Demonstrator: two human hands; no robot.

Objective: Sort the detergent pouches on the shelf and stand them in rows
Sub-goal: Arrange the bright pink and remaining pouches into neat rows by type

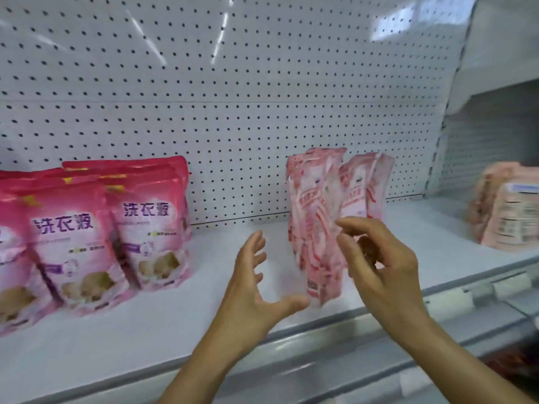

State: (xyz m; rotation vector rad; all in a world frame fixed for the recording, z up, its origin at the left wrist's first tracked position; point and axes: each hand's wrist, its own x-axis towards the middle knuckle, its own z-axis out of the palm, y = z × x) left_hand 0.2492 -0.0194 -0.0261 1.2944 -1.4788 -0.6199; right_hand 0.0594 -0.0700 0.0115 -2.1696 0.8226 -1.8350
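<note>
Several deep-pink detergent pouches (87,228) stand upright in rows at the left of the white shelf (145,330). A tight group of pale-pink pouches (315,217) stands edge-on at the middle, blurred. My left hand (250,290) is open, fingers spread, just left of that group, its thumb close to the front pouch's base. My right hand (376,263) hovers in front of the group's right side with fingers curled and apart; it holds nothing that I can see. Whether either hand touches a pouch is unclear.
A white pegboard (233,97) backs the shelf. On the neighbouring shelf section at far right stands a stack of peach-coloured pouches (507,211). Bare shelf lies between the two pink groups. A price rail (437,301) runs along the front edge.
</note>
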